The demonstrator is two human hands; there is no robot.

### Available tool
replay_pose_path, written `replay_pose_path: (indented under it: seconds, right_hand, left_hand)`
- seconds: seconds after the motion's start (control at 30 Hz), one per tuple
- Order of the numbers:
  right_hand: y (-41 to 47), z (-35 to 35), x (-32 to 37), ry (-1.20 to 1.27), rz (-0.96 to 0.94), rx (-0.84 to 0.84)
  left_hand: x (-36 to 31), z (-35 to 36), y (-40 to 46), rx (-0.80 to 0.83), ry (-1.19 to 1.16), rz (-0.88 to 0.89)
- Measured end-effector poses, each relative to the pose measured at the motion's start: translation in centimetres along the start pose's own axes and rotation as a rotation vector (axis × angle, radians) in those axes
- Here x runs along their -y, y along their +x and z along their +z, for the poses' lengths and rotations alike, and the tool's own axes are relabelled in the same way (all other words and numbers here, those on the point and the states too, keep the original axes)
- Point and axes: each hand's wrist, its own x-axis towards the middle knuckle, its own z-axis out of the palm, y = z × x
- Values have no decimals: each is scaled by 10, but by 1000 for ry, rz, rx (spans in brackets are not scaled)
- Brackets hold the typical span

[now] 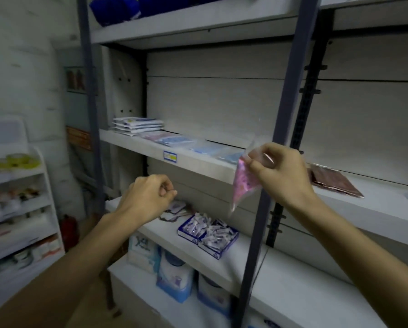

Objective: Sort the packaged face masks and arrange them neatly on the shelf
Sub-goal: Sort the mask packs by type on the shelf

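Both bare forearms reach up from below: left hand (148,197) hovers over the lower shelf (174,235), fingers curled on nothing, while right hand (278,171) pinches the top corner of a pink mask pack (243,183), dangling before the middle shelf (198,159). Out on that shelf, a stack of four white packs (137,125) sits left, three flat bluish packs (174,140) run right, one dark pack (335,181) lies beyond the post. Two open boxes (207,232) sit below.
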Motion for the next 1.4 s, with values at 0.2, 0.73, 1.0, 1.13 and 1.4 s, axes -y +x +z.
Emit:
replay_pose_path:
  seconds: [0.2,0.73,1.0,1.13,1.4]
  right_hand:
    - [54,74,-2,46,-20,93]
    - [190,217,-32,-65,-25,117]
    - [226,299,-27,-147,39,-8]
    - [245,336,-13,-197,97,-82]
    - [265,390,-6,-275,127,-200]
  left_hand:
    - [55,-11,48,-8,62,-58]
    - [172,-12,187,-61,-5,-79]
    - [252,-28,248,-5,-38,29]
    - [290,-48,282,-6,-27,92]
    - [339,-38,334,50,-53,209]
